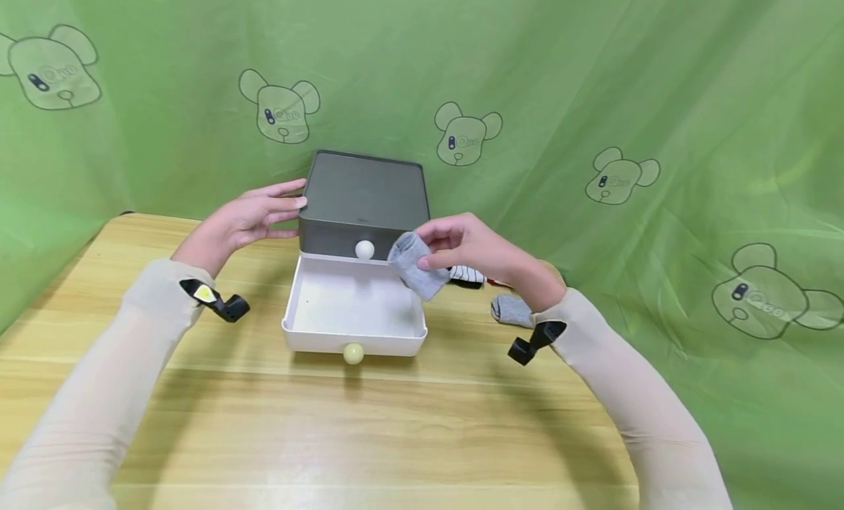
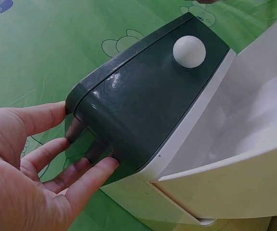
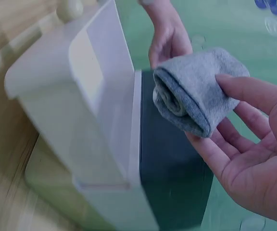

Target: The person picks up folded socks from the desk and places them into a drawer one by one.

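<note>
A small two-drawer box (image 1: 369, 191) with a dark grey upper part stands at the back of the table. Its white lower drawer (image 1: 356, 344) is pulled out, and the bare inside shows. My left hand (image 1: 247, 215) rests its outstretched fingertips against the box's left side; the left wrist view shows them touching the dark wall. Between thumb and fingers, my right hand (image 1: 471, 246) pinches a rolled grey sock (image 1: 417, 267) above the drawer's right edge. The sock's coiled end shows in the right wrist view.
Right of the box lie another rolled grey sock (image 1: 511, 310) and a black-and-white striped one (image 1: 467, 277), with more items partly hidden behind the right hand and wrist. A green curtain (image 1: 527, 70) hangs behind the wooden table (image 1: 297, 437). The drawers have round knobs (image 1: 353, 354).
</note>
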`<action>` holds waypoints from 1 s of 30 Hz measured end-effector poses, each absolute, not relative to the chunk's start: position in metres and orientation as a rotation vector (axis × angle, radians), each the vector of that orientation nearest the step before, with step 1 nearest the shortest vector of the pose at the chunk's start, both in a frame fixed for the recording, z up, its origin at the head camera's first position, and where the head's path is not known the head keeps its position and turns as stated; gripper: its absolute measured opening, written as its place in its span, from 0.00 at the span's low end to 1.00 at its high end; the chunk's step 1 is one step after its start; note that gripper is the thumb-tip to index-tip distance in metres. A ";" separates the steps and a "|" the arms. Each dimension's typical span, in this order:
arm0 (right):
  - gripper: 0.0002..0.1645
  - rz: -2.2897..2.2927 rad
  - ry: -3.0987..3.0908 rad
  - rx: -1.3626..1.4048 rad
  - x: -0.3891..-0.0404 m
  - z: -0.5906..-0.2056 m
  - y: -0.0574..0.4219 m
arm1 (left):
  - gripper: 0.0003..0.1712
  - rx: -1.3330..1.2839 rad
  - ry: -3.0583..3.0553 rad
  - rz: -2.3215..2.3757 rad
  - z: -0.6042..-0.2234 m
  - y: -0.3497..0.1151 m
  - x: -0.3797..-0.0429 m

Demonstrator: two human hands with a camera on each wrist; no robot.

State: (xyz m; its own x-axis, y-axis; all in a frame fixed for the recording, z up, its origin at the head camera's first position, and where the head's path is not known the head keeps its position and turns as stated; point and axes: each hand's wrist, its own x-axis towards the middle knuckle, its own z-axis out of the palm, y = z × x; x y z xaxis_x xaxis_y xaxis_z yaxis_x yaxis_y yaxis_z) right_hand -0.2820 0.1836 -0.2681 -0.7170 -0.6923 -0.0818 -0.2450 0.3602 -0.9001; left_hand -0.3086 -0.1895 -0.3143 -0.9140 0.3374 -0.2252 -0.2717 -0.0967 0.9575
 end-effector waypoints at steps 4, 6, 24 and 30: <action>0.23 -1.252 2.212 -0.896 -0.277 -0.265 0.157 | 0.41 0.072 1.786 2.060 -0.314 -0.190 -0.308; 0.23 -1.197 2.234 -0.958 -0.275 -0.266 0.145 | 0.41 0.068 1.790 2.058 -0.314 -0.190 -0.308; 0.17 -0.685 2.278 -1.250 -0.281 -0.276 0.069 | 0.42 0.068 1.772 2.069 -0.314 -0.188 -0.309; 0.14 -0.459 2.309 -1.318 -0.284 -0.284 0.049 | 0.41 0.069 1.781 2.058 -0.314 -0.189 -0.309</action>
State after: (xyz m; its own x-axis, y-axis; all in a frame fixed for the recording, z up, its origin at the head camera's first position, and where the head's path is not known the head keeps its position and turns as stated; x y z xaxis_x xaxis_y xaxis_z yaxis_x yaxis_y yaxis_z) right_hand -0.2837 0.0489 -0.2837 -0.4489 -0.8687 -0.2094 -0.7223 0.4907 -0.4872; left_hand -0.3090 -0.1892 -0.3140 -0.9121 0.3395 -0.2300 -0.2763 -0.0944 0.9564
